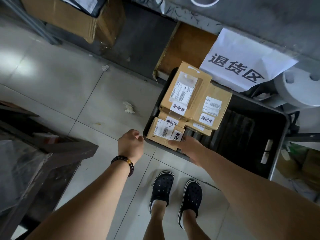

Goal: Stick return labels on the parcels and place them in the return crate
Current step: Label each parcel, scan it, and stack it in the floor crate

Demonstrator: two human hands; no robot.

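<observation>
A black crate (280, 146) stands on the tiled floor and holds several cardboard parcels in its left half. The biggest parcel (187, 90) lies on top of the pile, and another parcel (212, 108) sits beside it; both carry white return labels. At the crate's near left corner lies a small parcel (161, 134) with its own return label (177, 135). My right hand (187, 147) grips this small parcel at its near right end, thumb along its edge. My left hand (132, 142) hangs just left of the crate corner, loosely curled and holding nothing.
A white paper sign (245, 63) hangs over the crate's far side. A large cardboard box (72, 19) sits at the far left, a dark wooden bench (52, 153) at my left, a white round object (297, 90) at right. Crumpled paper (129, 107) lies on the floor.
</observation>
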